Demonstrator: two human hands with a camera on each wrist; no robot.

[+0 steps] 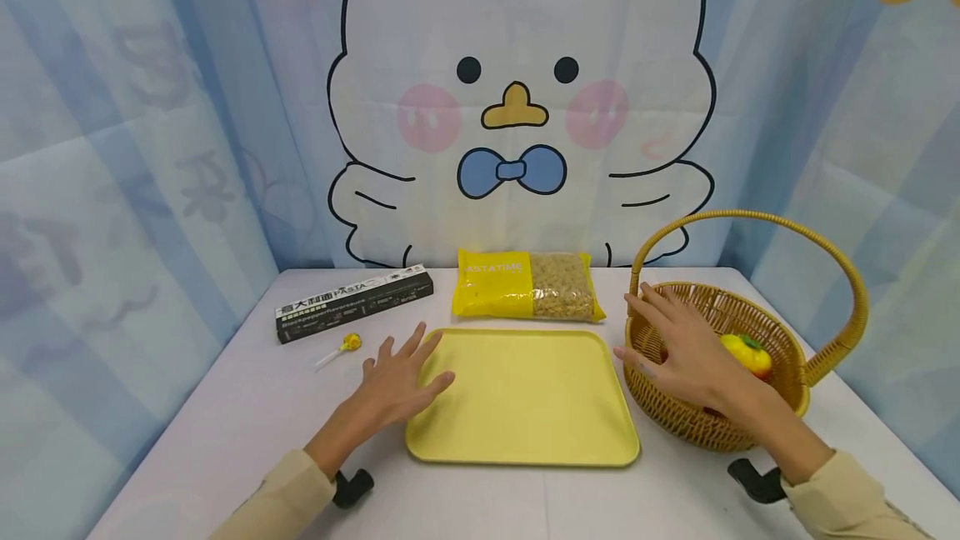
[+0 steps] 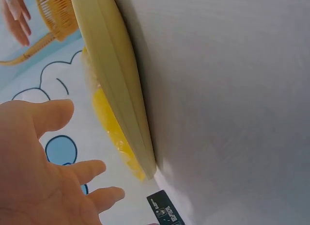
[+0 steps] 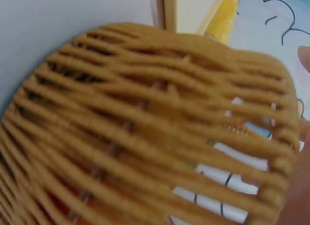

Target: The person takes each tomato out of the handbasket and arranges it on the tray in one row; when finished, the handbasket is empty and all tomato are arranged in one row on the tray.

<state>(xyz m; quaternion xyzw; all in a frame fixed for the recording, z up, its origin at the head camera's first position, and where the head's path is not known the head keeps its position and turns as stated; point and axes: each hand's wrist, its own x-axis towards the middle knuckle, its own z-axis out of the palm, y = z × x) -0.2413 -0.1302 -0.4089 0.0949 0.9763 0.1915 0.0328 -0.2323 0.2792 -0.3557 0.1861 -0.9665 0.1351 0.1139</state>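
My left hand is spread with straight fingers over the left edge of a yellow tray; in the left wrist view that hand has nothing in its grasp. My right hand reaches, fingers extended, over the left rim of a wicker basket with a tall arched handle. Inside the basket sits a yellow-and-red toy fruit or vegetable with a green top, partly hidden by the right forearm. Woven strands of the basket fill the right wrist view, with reddish colour showing between them.
Behind the tray lies a yellow pasta bag. A black-and-white pasta box is at the back left, with a yellow-wrapped lollipop in front of it. Curtains printed with a cartoon figure hang around the white table.
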